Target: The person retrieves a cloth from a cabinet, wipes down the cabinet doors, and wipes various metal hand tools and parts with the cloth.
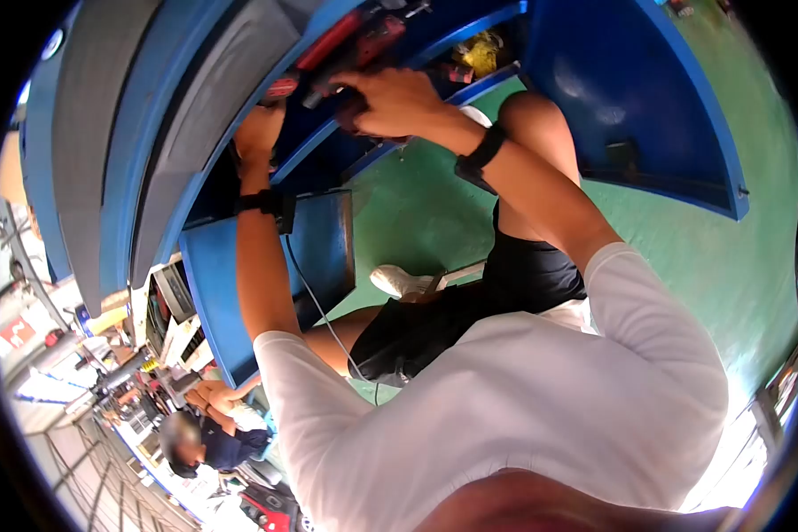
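Note:
My right hand (390, 102) reaches inside an open blue cabinet (324, 133). Its fingers curl round a dark red and black power tool (353, 115), largely covered by the hand, so its exact kind is unclear. A grey cylindrical nose (313, 96) shows just beyond those fingers. Further in, red tools (332, 40) lie on the shelf, blurred. My left hand (257, 133) is in the cabinet's shadowed left part, close beneath a red tool end (282, 87). Its fingertips are hidden, so whether it grips anything does not show.
One cabinet door (629, 97) stands open at the right, another (319, 248) at the lower left. A yellow item (481, 53) lies on the shelf. A cable (306, 279) hangs from my left wrist strap. Another person (213, 434) sits at the lower left near cluttered shelving.

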`<act>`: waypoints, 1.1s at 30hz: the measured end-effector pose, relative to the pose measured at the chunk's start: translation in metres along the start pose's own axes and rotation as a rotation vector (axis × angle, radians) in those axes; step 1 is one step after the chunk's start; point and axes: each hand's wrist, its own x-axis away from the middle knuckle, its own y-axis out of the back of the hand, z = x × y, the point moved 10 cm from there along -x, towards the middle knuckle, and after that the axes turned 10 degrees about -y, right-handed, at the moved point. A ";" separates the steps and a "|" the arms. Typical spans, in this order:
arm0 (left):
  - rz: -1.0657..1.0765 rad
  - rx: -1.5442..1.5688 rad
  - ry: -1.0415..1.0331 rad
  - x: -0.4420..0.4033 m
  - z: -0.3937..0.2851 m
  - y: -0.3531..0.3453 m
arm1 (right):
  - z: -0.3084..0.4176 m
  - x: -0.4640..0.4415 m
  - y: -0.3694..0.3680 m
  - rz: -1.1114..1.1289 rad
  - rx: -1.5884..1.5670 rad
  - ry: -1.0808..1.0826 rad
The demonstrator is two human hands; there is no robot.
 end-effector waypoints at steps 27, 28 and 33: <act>0.279 -0.104 0.304 -0.013 0.078 -0.093 | 0.003 0.004 -0.016 -0.073 -0.026 0.025; 0.370 -0.142 0.325 -0.009 0.085 -0.100 | 0.003 0.006 -0.016 -0.068 -0.031 0.019; 0.221 -0.051 0.351 -0.019 0.065 -0.093 | -0.002 0.007 -0.014 -0.046 -0.065 0.005</act>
